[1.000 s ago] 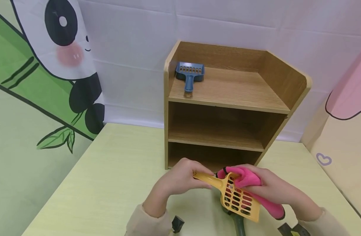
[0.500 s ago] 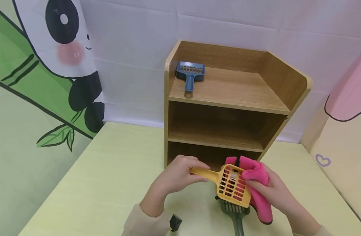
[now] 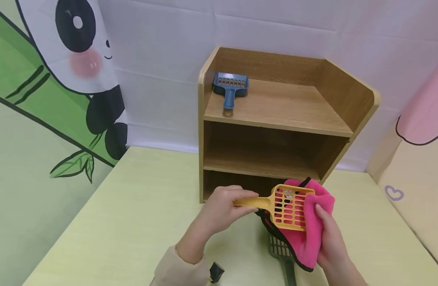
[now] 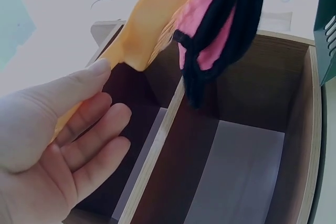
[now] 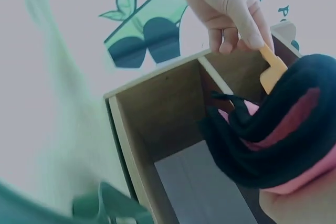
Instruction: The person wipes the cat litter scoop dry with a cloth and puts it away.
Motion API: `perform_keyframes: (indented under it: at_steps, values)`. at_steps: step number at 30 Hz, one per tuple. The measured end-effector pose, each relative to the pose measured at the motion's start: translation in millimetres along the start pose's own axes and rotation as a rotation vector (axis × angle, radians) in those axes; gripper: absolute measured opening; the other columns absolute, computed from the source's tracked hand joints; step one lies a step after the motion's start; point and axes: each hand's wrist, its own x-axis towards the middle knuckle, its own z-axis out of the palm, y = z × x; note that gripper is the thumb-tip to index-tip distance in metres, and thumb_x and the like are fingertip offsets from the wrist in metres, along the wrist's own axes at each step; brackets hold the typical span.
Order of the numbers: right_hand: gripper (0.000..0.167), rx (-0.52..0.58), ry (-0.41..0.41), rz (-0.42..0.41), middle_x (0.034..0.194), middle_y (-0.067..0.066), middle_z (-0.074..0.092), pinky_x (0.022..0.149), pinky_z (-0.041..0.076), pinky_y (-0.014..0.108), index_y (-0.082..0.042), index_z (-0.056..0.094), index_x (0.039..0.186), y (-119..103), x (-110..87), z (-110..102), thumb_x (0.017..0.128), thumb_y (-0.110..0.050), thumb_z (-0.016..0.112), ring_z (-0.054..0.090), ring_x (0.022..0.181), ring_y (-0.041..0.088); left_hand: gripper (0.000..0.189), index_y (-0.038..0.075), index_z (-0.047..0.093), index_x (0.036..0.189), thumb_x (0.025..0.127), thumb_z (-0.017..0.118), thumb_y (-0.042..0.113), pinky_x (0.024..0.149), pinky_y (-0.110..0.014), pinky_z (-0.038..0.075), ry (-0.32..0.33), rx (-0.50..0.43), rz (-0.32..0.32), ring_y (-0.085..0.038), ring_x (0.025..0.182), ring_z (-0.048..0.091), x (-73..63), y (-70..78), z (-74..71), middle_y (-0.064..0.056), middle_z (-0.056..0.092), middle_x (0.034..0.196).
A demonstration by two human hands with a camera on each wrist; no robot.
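My left hand (image 3: 217, 208) pinches the handle of a yellow slotted litter scoop (image 3: 272, 203), thumb above and fingers beneath in the head view. A pink cloth (image 3: 313, 222) with black edging is folded over the right edge of the scoop's head and hangs behind it, showing through the slots. The cloth is gripped by my right hand (image 3: 330, 234), whose thumb lies on the front and whose other fingers are hidden behind. In the left wrist view the scoop's neck (image 4: 152, 19) runs up into the cloth (image 4: 226, 24). Below lies a dark green litter scoop (image 3: 281, 254) on the table.
A wooden shelf unit (image 3: 276, 127) stands behind my hands at the back of the pale yellow table (image 3: 151, 198). On its top level, at the left, sits a blue litter scoop (image 3: 230, 93). Printed cloth walls (image 3: 161, 79) enclose the back and sides.
The scoop's head has swung up from pointing down to the right to nearly level. My right hand and the cloth have moved from its upper edge to its right edge. The left hand keeps its pinch.
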Motion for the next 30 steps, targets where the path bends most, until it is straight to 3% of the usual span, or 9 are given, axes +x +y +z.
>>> perform_keyframes:
  at_steps: [4, 9, 12, 14, 17, 20, 24, 30]
  values:
    - [0.055, 0.151, -0.047, -0.048, 0.143, -0.013, 0.025, 0.096, 0.046, 0.019, -0.036, 0.010, 0.147, -2, 0.3, 2, 0.099, -0.051, 0.033, 0.041, 0.123, -0.002, 0.028, 0.008, 0.074, 0.102, 0.077, 0.077, 0.020, 0.056, -0.011, 0.046, 0.077, -0.008, -0.023, -0.008, 0.066, 0.055, 3.4, 1.0, 3.8, -0.004, 0.072, 0.087]
    - [0.050, 0.363, -0.214, -0.217, 0.156, -0.006, 0.006, 0.101, 0.044, 0.026, -0.035, 0.011, 0.150, -6, 1.7, 14, 0.103, -0.043, 0.025, 0.038, 0.130, 0.004, 0.028, 0.006, 0.074, 0.103, 0.077, 0.078, 0.017, 0.051, -0.011, 0.043, 0.194, -0.021, -0.026, -0.007, 0.063, 0.051, 6.3, 3.2, 11.1, -0.005, 0.071, 0.084]
    - [0.049, 0.438, -0.286, -0.299, 0.158, -0.002, -0.003, 0.104, 0.042, 0.032, -0.033, 0.010, 0.151, -10, 2.6, 26, 0.104, -0.040, 0.020, 0.026, 0.138, 0.012, 0.028, 0.006, 0.073, 0.103, 0.077, 0.078, 0.015, 0.050, -0.011, 0.042, 0.236, -0.017, -0.031, -0.007, 0.062, 0.051, 6.0, 6.8, 17.3, -0.005, 0.071, 0.081]
    - [0.049, 0.436, -0.264, -0.316, 0.158, -0.001, -0.002, 0.104, 0.041, 0.034, -0.033, 0.008, 0.150, -11, 2.2, 33, 0.103, -0.040, 0.018, 0.018, 0.141, 0.016, 0.029, 0.007, 0.073, 0.104, 0.077, 0.078, 0.016, 0.051, -0.009, 0.041, 0.261, 0.003, -0.015, -0.007, 0.062, 0.051, 4.8, 8.9, 23.2, -0.005, 0.070, 0.080]
    - [0.049, 0.371, -0.184, -0.302, 0.156, -0.001, 0.005, 0.104, 0.042, 0.034, -0.032, 0.003, 0.150, -10, 0.7, 43, 0.103, -0.038, 0.017, 0.011, 0.142, 0.021, 0.031, 0.006, 0.073, 0.105, 0.076, 0.079, 0.017, 0.054, -0.006, 0.042, 0.303, 0.060, 0.063, -0.007, 0.061, 0.053, 1.0, 10.4, 34.5, -0.004, 0.070, 0.079]
    - [0.048, 0.318, -0.108, -0.246, 0.154, -0.003, 0.011, 0.104, 0.042, 0.030, -0.031, 0.001, 0.147, -8, -0.5, 51, 0.103, -0.034, 0.021, 0.015, 0.142, 0.019, 0.032, 0.005, 0.072, 0.105, 0.075, 0.080, 0.016, 0.057, -0.005, 0.045, 0.346, 0.100, 0.147, -0.007, 0.062, 0.056, -2.2, 13.1, 44.9, -0.004, 0.071, 0.079]
    - [0.053, 0.260, -0.004, -0.187, 0.153, -0.003, 0.015, 0.103, 0.042, 0.028, -0.033, 0.001, 0.145, -8, 1.7, 55, 0.103, -0.030, 0.033, 0.021, 0.141, 0.018, 0.032, 0.004, 0.072, 0.105, 0.075, 0.079, 0.012, 0.057, -0.006, 0.045, 0.375, 0.123, 0.201, -0.007, 0.060, 0.058, -3.6, 17.0, 51.6, -0.005, 0.070, 0.078]
    - [0.063, 0.239, 0.166, -0.137, 0.151, -0.005, 0.017, 0.102, 0.042, 0.027, -0.037, 0.002, 0.145, -14, 10.2, 52, 0.100, -0.027, 0.045, 0.028, 0.139, 0.016, 0.032, 0.006, 0.072, 0.104, 0.074, 0.079, 0.016, 0.052, -0.006, 0.042, 0.382, 0.303, 0.313, -0.005, 0.055, 0.054, -0.1, 16.0, 56.4, 0.000, 0.068, 0.071]
